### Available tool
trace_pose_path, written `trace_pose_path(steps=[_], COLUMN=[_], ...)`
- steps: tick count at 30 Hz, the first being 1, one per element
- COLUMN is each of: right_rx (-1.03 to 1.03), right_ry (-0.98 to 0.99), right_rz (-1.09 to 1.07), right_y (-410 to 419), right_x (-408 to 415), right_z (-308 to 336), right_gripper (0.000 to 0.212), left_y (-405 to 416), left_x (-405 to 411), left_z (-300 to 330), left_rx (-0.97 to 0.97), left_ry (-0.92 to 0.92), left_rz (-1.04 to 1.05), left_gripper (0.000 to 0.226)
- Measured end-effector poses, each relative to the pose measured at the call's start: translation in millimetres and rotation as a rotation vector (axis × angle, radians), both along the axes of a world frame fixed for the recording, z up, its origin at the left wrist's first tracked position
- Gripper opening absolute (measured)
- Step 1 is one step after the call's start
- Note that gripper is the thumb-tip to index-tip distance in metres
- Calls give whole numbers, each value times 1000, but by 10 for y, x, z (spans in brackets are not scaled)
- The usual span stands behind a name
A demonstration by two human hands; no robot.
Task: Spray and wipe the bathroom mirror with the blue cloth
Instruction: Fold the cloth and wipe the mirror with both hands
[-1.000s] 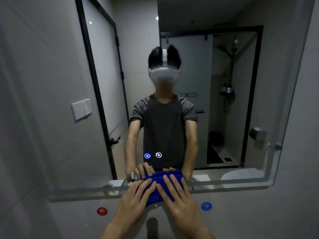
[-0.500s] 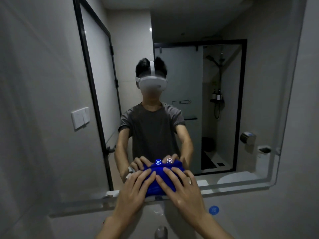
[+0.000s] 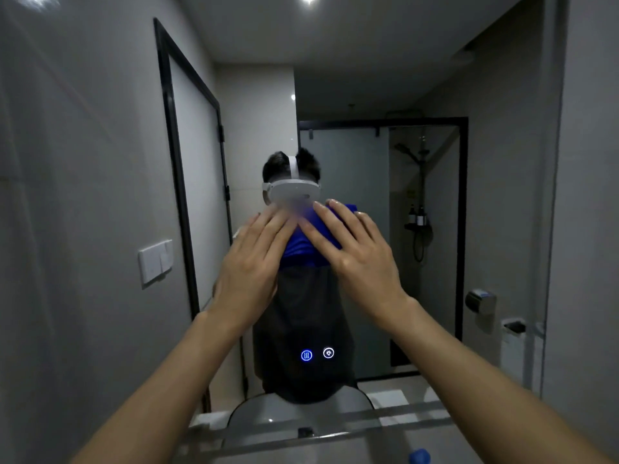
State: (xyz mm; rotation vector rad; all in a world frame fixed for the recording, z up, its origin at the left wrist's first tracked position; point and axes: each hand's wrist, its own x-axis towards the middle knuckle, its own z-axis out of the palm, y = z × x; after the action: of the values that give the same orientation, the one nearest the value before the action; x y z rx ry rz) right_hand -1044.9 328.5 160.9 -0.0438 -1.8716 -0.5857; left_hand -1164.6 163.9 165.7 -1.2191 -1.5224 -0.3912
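Both hands lay flat against the bathroom mirror (image 3: 351,78), pressing the blue cloth (image 3: 306,244) to the glass between them. The left hand (image 3: 249,262) covered the cloth's left part with its fingers straight, close together and angled up to the right; the right hand (image 3: 356,254) covered the right part with its fingers spread somewhat and angled up to the left. Neither hand gripped the cloth; the palms and fingers simply pinned it in place. The cloth sat well above the two lit touch icons (image 3: 316,354) in the mirror, roughly at mid-height of the glass, with a bunched blue fold showing between the hands and a corner peeking out above the right fingertips. Far left of the cloth, a white wall switch (image 3: 155,261) showed on the grey wall. Well below the cloth ran the mirror's lower edge, and below that, off to the right, a small blue object (image 3: 418,457) sat partly cut off at the bottom.
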Motion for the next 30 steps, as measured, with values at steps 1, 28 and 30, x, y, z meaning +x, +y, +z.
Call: trace_pose_path(steps=[1,28,30], right_rx=[0,-46,-58], right_ry=[5,127,144], right_rz=[3,-33,-5], right_y=[16,-113,-94], right_x=[-13,-222,-262], right_z=[107,3336,3420], right_gripper=[55,77,78], left_y=[20,177,204], left_x=[-2,82,73], left_z=[112,3369,3453], left_rx=[2,213,227], left_ry=[19,111,100], left_rz=[24,226,197], left_gripper=[71,70,71])
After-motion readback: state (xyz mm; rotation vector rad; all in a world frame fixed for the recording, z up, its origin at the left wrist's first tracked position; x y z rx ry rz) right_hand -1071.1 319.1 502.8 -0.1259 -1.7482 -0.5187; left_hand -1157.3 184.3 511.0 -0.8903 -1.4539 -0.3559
